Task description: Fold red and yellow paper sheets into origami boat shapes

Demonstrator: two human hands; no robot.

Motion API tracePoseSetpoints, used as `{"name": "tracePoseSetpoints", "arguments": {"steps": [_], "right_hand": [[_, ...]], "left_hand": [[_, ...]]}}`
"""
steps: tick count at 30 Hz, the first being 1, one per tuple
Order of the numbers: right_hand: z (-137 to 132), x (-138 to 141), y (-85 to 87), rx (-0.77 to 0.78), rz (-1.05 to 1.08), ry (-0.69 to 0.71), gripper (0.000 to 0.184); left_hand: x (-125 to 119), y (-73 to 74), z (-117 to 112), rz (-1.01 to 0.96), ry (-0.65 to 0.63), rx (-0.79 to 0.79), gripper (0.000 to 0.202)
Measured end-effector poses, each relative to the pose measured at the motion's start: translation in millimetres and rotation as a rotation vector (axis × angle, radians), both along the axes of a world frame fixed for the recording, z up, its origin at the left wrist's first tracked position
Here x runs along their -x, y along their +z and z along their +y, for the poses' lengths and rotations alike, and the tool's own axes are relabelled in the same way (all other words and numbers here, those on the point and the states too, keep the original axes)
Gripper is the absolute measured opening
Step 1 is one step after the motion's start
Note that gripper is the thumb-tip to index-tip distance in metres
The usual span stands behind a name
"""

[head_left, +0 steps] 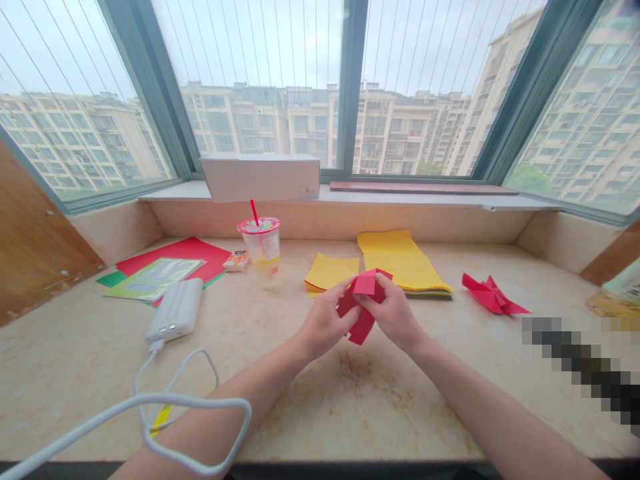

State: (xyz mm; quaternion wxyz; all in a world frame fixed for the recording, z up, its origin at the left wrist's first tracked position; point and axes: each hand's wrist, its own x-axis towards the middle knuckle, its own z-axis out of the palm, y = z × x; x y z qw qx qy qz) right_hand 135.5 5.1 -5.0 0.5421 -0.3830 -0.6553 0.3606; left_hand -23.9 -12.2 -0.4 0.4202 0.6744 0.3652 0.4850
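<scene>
Your left hand [324, 319] and right hand [396, 312] are both pinched onto the folded red paper [365, 287], a little right of and below the frame's centre. It lies directly between your two grips, neither hand clearly nearer. Its long axis runs up and down the frame, leaning slightly, with the squared end pointing up and the other down and slightly left.

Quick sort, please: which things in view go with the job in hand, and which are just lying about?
Likely part of the job:
red paper, held in the left hand and right hand
folded red piece
small yellow stack
large yellow stack

Apparently just lying about:
power bank with cable
cup with straw
small box
white box
</scene>
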Motion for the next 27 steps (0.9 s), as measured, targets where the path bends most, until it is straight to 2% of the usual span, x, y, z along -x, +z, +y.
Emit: {"name": "tracePoseSetpoints", "arguments": {"steps": [6,14,18,23,27], "right_hand": [[-1,2,-3.4,-0.063,-0.066,-0.044,0.02],[-4,4,-4.2,-0.051,-0.014,-0.15,0.047],[-6,5,-3.4,-0.021,0.01,-0.125,0.06],[-12,7,-0.7,-0.043,-0.006,-0.04,0.059],[-17,7,2.3,-0.052,-0.024,-0.044,0.064]], "left_hand": [[1,2.9,1,-0.017,0.1,0.027,0.034],[1,4.2,2,-0.055,0.1,0.091,0.036],[2,1.1,3,-0.084,0.097,0.094,0.038],[2,1.9,3,-0.081,0.133,0.08,0.033],[3,1.5,3,-0.056,0.104,0.088,0.029]]}}
